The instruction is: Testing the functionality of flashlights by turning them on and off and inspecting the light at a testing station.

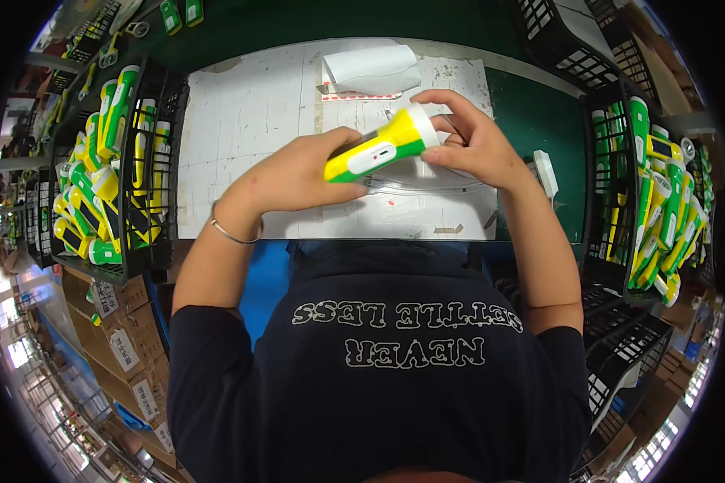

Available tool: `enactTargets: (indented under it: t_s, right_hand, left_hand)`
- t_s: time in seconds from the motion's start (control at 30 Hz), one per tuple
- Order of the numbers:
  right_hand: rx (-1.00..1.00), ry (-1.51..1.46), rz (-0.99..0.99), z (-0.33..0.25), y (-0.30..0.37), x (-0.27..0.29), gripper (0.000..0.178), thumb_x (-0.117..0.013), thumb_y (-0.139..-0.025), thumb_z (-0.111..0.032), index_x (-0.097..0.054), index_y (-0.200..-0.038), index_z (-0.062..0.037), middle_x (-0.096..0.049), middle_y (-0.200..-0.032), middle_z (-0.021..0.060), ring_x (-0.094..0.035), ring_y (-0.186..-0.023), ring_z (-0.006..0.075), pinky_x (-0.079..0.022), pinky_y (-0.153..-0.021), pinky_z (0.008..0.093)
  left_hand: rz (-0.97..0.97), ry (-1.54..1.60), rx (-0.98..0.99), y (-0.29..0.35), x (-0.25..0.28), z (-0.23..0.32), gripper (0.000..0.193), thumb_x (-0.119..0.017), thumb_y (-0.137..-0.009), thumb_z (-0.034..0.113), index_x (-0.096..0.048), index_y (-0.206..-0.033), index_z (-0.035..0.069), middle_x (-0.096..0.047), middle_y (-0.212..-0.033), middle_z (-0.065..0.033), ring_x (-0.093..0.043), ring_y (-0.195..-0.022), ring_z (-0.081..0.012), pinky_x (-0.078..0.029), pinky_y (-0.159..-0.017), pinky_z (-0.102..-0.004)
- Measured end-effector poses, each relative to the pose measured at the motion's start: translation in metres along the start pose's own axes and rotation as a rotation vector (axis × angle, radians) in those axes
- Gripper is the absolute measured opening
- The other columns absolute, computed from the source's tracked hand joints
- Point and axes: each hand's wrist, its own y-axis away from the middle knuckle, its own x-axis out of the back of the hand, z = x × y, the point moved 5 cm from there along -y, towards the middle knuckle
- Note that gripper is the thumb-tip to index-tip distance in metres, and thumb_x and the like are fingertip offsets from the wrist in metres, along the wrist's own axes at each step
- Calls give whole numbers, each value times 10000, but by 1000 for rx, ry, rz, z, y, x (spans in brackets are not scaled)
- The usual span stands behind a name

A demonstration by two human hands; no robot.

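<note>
Shirt (379, 402) nearest, left hand (298, 173) clasps flashlight (376, 153), right hand (483, 151) loosely spans head (424, 127)

Yellow and green mark a cylindrical, white-rimmed plastic flashlight (384, 148); a dark navy short-sleeved shirt (379, 419) bears white-outlined lettering; the flat tabletop (298, 20) shows deep green.

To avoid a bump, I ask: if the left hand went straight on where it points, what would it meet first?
With the torch in its grasp, the left hand would likely meet the right hand, whose fingers are at the torch's white head; depth is unclear.
</note>
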Motion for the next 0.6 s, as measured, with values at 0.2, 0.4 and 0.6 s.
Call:
enactTargets:
  t_s: [0.2,0.4,0.6]
  right_hand:
    - [76,942,406,41,-26,-13,306,-619,-797,-304,-604,-1007,-81,-620,-943,80,-619,-844,252,-494,-714,359]
    - [71,1065,402,47,-36,-21,189,-581,-817,-260,-613,-883,-87,-603,-887,94,-608,-777,303,-489,-666,409]
    - [-11,264,309,50,-23,-2,210,-598,-850,-188,-606,-932,5,-612,-736,42,-573,-659,101,-458,-633,232]
  left_hand:
    - [-49,871,-6,-7,-21,-28,752,-615,-670,115,-309,-1350,19,-530,-1021,-115,-541,-923,-227,-462,-820,-343]
    - [-178,1319,-137,-6,-21,-15,898,-473,-594,15,-155,-1433,45,-465,-1123,-130,-525,-965,-231,-460,-861,-366]
    - [-124,1321,-73,-13,-24,-14,922,-519,-546,53,-198,-1410,51,-460,-1107,-156,-520,-971,-281,-498,-811,-399]
